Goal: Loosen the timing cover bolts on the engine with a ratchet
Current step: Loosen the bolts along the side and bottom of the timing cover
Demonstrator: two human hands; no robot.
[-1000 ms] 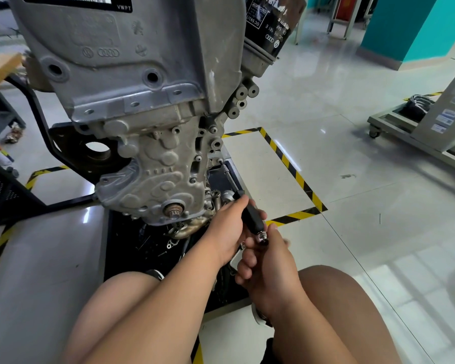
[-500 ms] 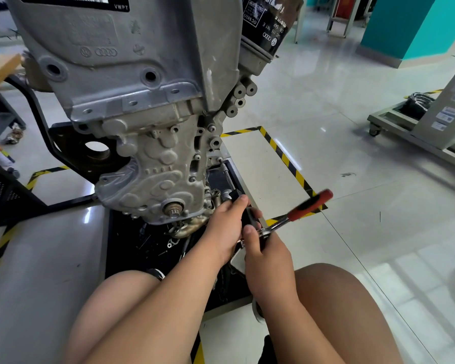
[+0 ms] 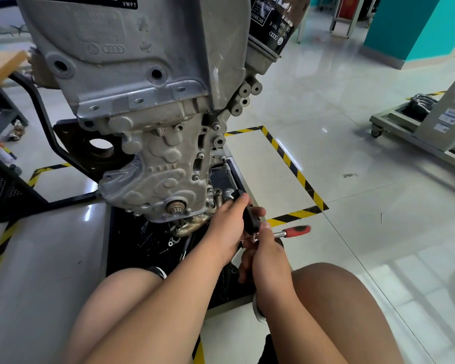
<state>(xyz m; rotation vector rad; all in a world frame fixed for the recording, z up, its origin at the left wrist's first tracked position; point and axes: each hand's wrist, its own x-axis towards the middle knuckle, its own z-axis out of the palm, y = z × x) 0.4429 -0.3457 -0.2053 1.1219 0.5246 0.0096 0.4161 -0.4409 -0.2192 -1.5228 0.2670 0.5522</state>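
While I crouch at the engine (image 3: pixel 142 74), my left hand (image 3: pixel 229 227) grips the black sleeve of the extension (image 3: pixel 230 177) and my right hand (image 3: pixel 268 256) is curled round the ratchet (image 3: pixel 286 233) close to its head; neither hand is on the red grip, which sticks out free. The tool sits low at the right edge of the cover (image 3: pixel 163 179), just in front of my knees. The extension's long axis runs from my hands up and away from me, leaning slightly left, and its far end meets a fastener on the engine's right flank beside the cover. The ratchet lies across that line, nearly level, its red grip pointing to my right over the floor (image 3: pixel 352 153) and the yellow-and-black tape (image 3: pixel 297 214). As for progress, the cover is seated flush on the engine and several bolts (image 3: pixel 200 155) show along its right edge with their heads down against the metal, so I judge the job to be in its early or middle part: one fastener is in hand and the rest along that edge are to be done. Whether any of the seated bolts have already been cracked loose cannot be told from how they look.
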